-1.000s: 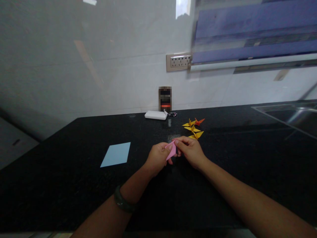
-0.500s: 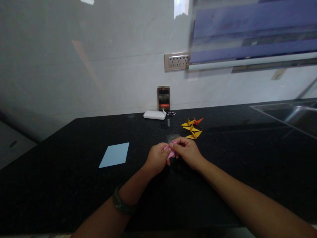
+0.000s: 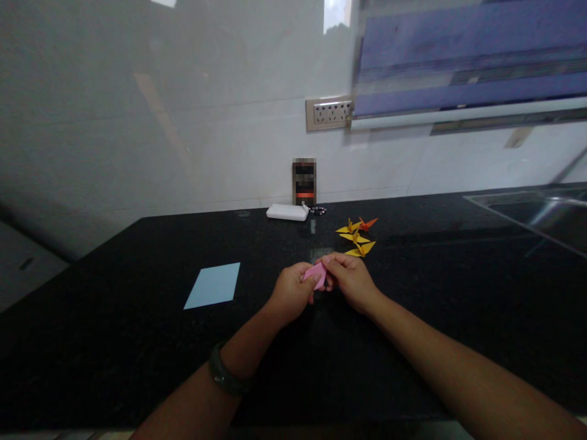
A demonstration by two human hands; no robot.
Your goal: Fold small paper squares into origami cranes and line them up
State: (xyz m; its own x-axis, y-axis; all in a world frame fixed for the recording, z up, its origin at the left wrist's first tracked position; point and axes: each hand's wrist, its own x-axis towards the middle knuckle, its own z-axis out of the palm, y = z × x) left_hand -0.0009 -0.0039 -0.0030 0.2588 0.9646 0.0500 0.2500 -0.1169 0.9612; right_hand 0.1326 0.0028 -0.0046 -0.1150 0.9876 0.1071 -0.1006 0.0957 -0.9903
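Surface [image 3: 114,342]: black, glossy, across the lower frame; pale wall [image 3: 206,146] behind.
Pink paper [image 3: 315,275]: folded small, just below the frame's centre, between left grip [image 3: 291,293] and right grip [image 3: 353,278].
Fold handling: the step in hand appears to be shaping a crease. Steady the body of the paper on one side, align the edges before pressing, then run firm, even pressure along the fold. Avoid twisting; thin layers would likely slip or wrinkle.
Left grip state: nearly closed, pinching the left part of the paper, thumb across its face, fingers behind.
Right grip state: thumb and forefinger pinch the paper's upper right corner; lower fingers are partly hidden.
Blue sheet [image 3: 213,286]: flat, left of centre.
Yellow paper figures [image 3: 364,249]: three, right of centre, above the right grip; orange paper figure [image 3: 368,225] beside the uppermost.
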